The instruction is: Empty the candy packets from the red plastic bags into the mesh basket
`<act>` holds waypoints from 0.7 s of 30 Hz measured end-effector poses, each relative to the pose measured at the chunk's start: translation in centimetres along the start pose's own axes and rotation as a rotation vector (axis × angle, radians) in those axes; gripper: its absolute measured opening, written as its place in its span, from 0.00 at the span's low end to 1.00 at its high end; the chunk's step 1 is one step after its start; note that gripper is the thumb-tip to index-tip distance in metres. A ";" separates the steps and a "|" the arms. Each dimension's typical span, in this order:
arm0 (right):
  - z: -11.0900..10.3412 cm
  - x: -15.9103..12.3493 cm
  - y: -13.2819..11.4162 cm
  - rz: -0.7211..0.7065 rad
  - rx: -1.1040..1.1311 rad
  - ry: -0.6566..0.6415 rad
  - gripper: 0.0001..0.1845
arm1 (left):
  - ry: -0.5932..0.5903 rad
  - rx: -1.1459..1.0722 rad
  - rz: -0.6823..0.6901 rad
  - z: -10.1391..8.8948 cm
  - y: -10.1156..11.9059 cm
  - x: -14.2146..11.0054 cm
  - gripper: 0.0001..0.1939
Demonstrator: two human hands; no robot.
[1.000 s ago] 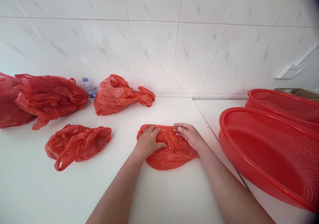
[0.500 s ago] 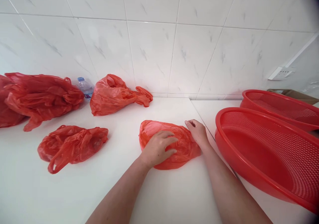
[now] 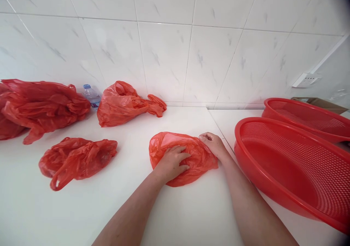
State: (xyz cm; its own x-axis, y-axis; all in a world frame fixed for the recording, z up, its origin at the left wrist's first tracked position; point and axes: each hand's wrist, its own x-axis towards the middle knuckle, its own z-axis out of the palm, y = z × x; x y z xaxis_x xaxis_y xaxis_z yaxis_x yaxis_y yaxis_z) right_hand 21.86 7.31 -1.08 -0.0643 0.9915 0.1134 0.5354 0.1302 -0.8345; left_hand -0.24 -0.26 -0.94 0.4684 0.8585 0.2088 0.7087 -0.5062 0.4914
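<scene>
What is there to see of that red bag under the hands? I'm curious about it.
The bag is red, thin and partly see-through, like plastic film. It lies crumpled and low on the white table. The left hand is spread over it; the right hand is at its far right edge, grip unclear.

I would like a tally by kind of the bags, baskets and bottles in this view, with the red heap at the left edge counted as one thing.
Separate red bags: 3 (middle bag, front-left bag, back bag)
Red heap, its bags not clearly countable: 1
Red baskets: 2 (front basket, back basket)
Clear bottle: 1
Total: 7
</scene>
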 end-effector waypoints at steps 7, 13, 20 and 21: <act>0.0 0.3 0.4 0.027 0.025 -0.017 0.18 | 0.011 0.023 -0.094 0.4 -0.7 -0.1 0.21; 0.3 0.7 0.9 0.066 0.123 0.165 0.15 | 0.021 0.019 -0.146 0.3 -0.7 -0.1 0.22; 0.3 0.6 0.8 0.048 0.183 0.179 0.16 | 0.428 0.189 -0.080 -2.2 0.9 0.0 0.14; 0.3 0.6 0.8 0.045 0.182 0.176 0.16 | 0.482 0.214 -0.098 -2.7 0.8 -0.1 0.14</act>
State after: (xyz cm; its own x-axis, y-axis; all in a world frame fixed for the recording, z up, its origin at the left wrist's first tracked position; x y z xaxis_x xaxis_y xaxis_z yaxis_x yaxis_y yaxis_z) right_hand 22.01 7.99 -1.80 0.1125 0.9817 0.1535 0.3733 0.1014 -0.9222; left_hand -1.13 -0.48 1.70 0.1355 0.8174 0.5599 0.8523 -0.3843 0.3548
